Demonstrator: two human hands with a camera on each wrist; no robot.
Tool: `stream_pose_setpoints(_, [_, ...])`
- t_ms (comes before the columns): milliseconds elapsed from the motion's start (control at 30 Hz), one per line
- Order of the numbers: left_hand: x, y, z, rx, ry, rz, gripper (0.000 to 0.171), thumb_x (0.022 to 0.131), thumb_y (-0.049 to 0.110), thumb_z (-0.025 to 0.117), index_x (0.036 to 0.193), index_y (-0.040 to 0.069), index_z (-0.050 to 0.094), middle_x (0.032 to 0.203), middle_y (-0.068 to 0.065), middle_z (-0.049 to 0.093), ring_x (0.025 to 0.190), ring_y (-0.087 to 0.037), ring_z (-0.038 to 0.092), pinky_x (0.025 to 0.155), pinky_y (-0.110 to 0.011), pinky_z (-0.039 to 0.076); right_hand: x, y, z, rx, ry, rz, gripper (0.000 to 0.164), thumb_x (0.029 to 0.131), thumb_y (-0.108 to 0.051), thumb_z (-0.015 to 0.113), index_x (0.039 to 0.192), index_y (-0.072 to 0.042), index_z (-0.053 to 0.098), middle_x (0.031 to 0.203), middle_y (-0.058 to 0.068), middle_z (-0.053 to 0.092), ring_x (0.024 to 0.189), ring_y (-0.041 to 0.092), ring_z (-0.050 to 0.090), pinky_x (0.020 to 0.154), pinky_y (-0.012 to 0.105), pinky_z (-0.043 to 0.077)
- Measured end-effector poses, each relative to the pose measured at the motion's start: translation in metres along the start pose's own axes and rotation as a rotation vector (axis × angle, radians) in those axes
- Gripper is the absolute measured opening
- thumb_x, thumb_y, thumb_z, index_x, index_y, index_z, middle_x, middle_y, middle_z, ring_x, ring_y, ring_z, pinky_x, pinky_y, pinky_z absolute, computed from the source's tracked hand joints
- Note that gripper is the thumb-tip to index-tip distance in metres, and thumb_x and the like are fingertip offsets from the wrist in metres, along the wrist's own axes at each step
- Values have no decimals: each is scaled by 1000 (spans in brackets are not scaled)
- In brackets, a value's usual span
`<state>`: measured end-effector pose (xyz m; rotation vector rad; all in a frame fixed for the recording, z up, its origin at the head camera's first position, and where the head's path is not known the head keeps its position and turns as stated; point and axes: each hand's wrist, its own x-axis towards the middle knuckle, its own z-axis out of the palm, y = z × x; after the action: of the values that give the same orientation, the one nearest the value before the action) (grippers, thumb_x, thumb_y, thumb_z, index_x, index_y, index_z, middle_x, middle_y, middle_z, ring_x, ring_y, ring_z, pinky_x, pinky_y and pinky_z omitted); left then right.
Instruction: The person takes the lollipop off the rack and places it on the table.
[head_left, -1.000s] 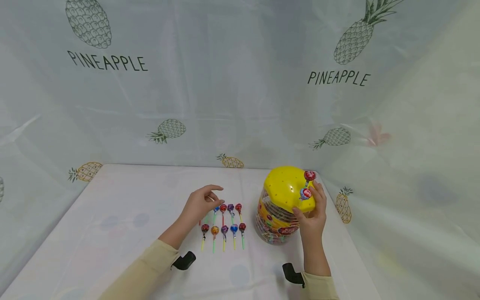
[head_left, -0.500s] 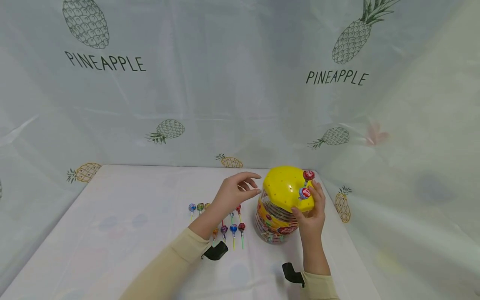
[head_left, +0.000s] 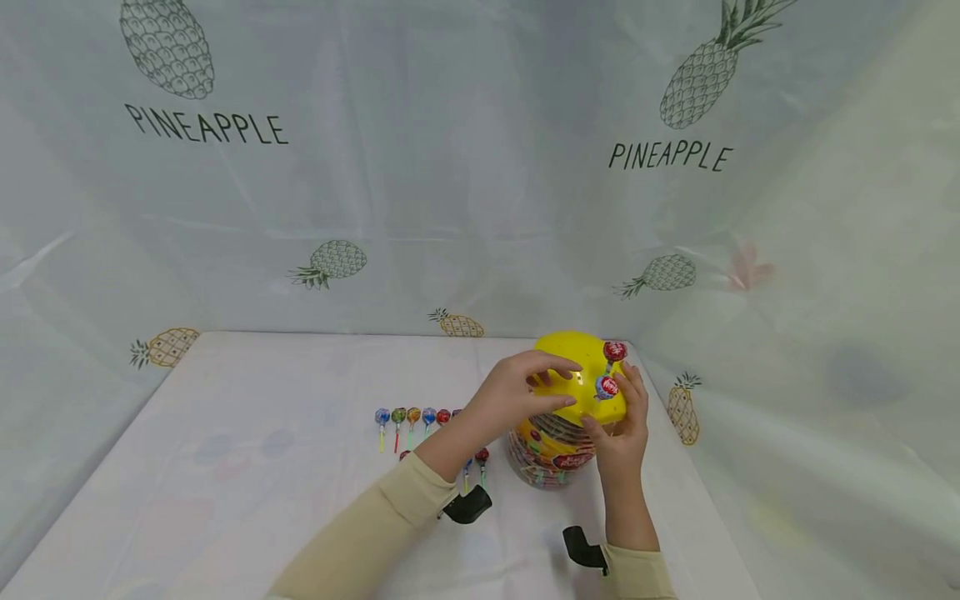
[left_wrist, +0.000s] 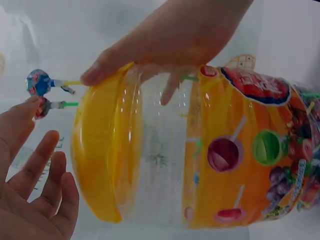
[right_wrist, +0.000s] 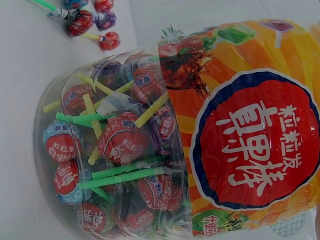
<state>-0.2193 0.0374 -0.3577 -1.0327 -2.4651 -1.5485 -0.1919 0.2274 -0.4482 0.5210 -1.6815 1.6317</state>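
Note:
A clear plastic candy jar (head_left: 542, 468) full of lollipops stands on the table, with an orange printed label (left_wrist: 240, 145). Two wrapped lollipops, a red one (head_left: 615, 351) and a blue-and-red one (head_left: 607, 387), stick up from its yellow lid (left_wrist: 97, 155) by their sticks. My right hand (head_left: 625, 437) grips the jar at the lid's right side, thumb in front and fingers behind. Over the lid reaches my left hand (head_left: 513, 390), thumb and fingers spread apart. In the left wrist view, its index fingertip overlaps the darker red lollipop (left_wrist: 42, 108); nothing is held.
Left of the jar, several lollipops lie in two rows on the white table (head_left: 262, 500), including a green one (head_left: 398, 415); my left forearm hides part of them. Behind the table hangs a pineapple-print curtain (head_left: 465, 167). Each wrist carries a black camera mount (head_left: 468, 506).
My left hand has moved right, from the lollipop rows to above the jar's lid. My right hand has kept its hold on the jar.

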Motion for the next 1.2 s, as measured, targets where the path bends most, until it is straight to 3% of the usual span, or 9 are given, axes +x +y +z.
stream_pose_setpoints(200, [6,10,8,-3,-12,69,37,85,24,78,120,17,69,105,9,68,90,-3,58,79,-16,48,1,-13,6,-18,1,-19,55,91,-13,70,134,8,43,150,12,32,146,30,10,103,21,37])
stream_pose_setpoints(433, [9,19,17,-73,-40,34,34,85,21,77,119,17,70,103,11,66,86,-2,57,76,-16,49,-1,-4,2,-10,10,-13,54,89,-12,71,135,5,47,150,12,33,146,27,11,104,21,35])
stream_pose_setpoints(633, [10,24,21,-43,-42,39,32,86,19,77,117,18,71,101,13,65,87,-3,58,75,-15,49,-4,14,-5,-39,20,38,60,86,-18,74,134,5,47,151,7,33,147,26,8,106,23,35])
stream_pose_setpoints(933, [10,25,23,-47,2,47,31,87,16,75,117,16,71,106,13,66,83,0,57,75,-14,49,-2,8,-2,-33,16,28,58,88,-17,73,136,4,47,151,9,32,147,27,9,105,22,35])
stream_pose_setpoints(1200, [3,25,16,-183,97,63,31,87,19,75,117,14,70,107,11,67,84,-2,60,77,-18,52,-3,15,-5,-28,18,18,60,87,-15,74,135,7,46,152,11,31,146,27,9,106,23,34])
